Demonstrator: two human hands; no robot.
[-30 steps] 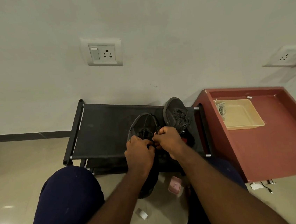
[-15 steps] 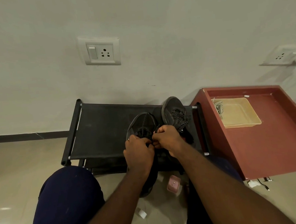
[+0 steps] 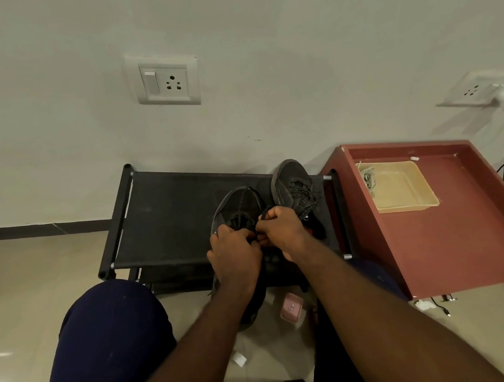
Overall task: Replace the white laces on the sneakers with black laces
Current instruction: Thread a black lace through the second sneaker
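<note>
Both hands meet over the near dark grey mesh sneaker (image 3: 236, 205), which is held toe-away above the front edge of the black fabric shoe rack (image 3: 166, 218). Right hand (image 3: 281, 231) is fisted, fingers curled tight around a loop of black lace (image 3: 265, 212) that sticks out above the knuckles. Left hand (image 3: 235, 254) has its fingers curled down onto the lacing at the tongue and pinches the same lace where the two hands touch; the exact grip is hidden by the knuckles. Black lacing already runs up the front of this sneaker.

Second dark grey sneaker (image 3: 290, 183) lies tilted on the rack, just right of the first, against the wall, with loose black lace ends around its eyelets.

Right of the rack is a red-brown rimmed surface (image 3: 467, 236) with a shallow beige plastic tray (image 3: 406, 190) on it; a bundle of white laces (image 3: 367, 177) lies in the tray's left corner.

On the tiled floor (image 3: 16, 293): a small pink box (image 3: 291, 306) below the hands and a white paper scrap (image 3: 240, 359). A navy-trousered knee (image 3: 111, 345) is at lower left. A white wall socket with switch (image 3: 167, 81) is above the rack.
</note>
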